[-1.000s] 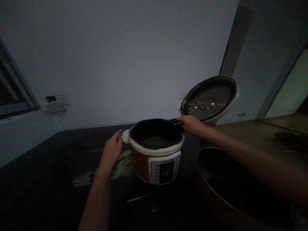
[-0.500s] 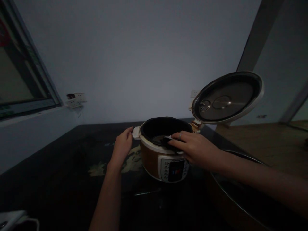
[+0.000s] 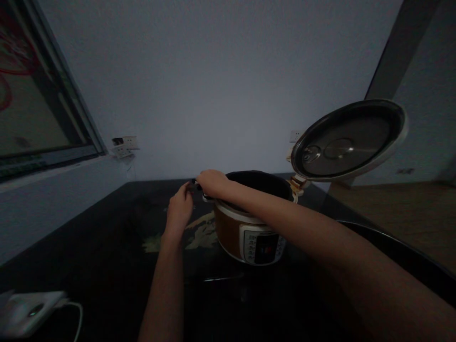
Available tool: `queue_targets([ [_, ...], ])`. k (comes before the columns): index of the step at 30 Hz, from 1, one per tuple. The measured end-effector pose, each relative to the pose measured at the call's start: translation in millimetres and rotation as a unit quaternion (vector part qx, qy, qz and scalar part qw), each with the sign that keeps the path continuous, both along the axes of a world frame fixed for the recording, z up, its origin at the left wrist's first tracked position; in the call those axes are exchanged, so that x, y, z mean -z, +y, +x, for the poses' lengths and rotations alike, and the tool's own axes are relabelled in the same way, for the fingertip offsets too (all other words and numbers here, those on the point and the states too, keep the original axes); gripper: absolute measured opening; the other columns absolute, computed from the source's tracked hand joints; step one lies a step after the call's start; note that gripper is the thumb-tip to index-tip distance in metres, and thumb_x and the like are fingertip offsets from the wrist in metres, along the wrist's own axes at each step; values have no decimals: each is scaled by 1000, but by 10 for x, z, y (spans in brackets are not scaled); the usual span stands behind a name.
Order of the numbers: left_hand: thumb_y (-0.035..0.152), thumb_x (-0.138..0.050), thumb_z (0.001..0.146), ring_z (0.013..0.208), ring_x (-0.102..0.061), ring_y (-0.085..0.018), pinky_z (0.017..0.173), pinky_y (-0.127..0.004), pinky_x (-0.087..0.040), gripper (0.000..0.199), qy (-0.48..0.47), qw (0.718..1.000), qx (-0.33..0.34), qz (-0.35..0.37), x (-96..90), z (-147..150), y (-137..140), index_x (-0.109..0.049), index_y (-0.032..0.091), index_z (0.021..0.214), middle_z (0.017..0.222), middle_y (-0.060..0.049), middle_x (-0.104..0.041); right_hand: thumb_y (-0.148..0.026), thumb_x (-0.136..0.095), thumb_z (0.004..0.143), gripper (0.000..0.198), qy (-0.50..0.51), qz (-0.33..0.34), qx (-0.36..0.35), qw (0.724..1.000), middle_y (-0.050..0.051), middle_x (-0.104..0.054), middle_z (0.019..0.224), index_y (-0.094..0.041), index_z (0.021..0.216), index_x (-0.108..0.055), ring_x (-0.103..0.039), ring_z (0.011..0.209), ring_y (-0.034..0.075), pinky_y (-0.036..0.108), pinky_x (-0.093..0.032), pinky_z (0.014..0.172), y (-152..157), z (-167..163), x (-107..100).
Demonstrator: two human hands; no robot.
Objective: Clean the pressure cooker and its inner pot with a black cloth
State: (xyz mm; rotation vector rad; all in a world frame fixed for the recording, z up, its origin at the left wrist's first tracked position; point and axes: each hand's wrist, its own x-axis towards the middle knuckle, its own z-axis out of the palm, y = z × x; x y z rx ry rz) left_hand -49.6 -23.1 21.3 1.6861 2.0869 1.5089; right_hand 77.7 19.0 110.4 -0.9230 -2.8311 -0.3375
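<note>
An electric pressure cooker (image 3: 230, 228) with brown sides and a white rim stands upright on the dark tabletop. Its round lid (image 3: 352, 147) is swung up to the right on the hinge. My right hand (image 3: 213, 183) reaches across the pot to the left side of the rim, closed over a dark cloth (image 3: 194, 182) that shows only in small part. Just left of the cooker is my left hand (image 3: 180, 204), its fingers pinched together by the cloth's edge. What they grip is too dark to make out. The cooker's left handle is mostly hidden.
A large dark round vessel (image 3: 388, 242) sits at the right, partly under my right arm. At the lower left lies a white power strip (image 3: 39, 308) with a cable. Wall sockets (image 3: 130, 142) and a window (image 3: 46, 118) are on the left.
My right hand has moved left with the cloth, from the cooker's front rim to its left side. My left hand has come off the handle and sits beside the cloth.
</note>
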Motion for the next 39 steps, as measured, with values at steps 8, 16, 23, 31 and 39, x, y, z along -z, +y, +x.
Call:
queue_targets([
  [8,18,-40,92,118,-62,-24,103,-40,-46,43,-21,997,9,77,-123,104,-113,-56,13,132,128,-14,-66,-9,-52,87,25,-6,21,-48,999,19,-69,106,-9,106,-69,-65,102,28,37,-52,79,-392,393,26],
  [16,16,-44,88,118,-61,-21,106,-38,-44,38,-60,983,47,165,-214,157,-171,-60,11,122,127,-14,-65,-8,-54,87,25,11,11,-38,999,23,-68,108,-5,109,-68,-64,106,33,41,-54,82,-108,-7,59],
  [23,1,-43,71,127,-53,-21,110,-38,-40,59,28,986,102,132,-242,165,-229,-58,16,125,133,-10,-60,-11,-51,89,28,52,-38,-33,997,23,-68,113,-4,112,-66,-64,110,30,37,-52,88,-100,21,102],
  [31,7,-53,76,128,-52,-27,107,-49,-41,82,144,966,209,49,-134,247,-263,-26,22,152,143,-15,-51,-8,-56,83,27,126,-156,-23,979,15,-73,106,-6,107,-69,-68,94,21,24,-49,76,-180,344,17],
  [39,16,-62,78,107,-66,-28,89,-40,-51,82,179,972,149,-31,-308,194,-330,-28,27,152,126,-12,-66,-8,-68,78,25,229,-231,-83,942,9,-73,103,-8,103,-67,-66,93,16,24,-48,81,-268,487,-5],
])
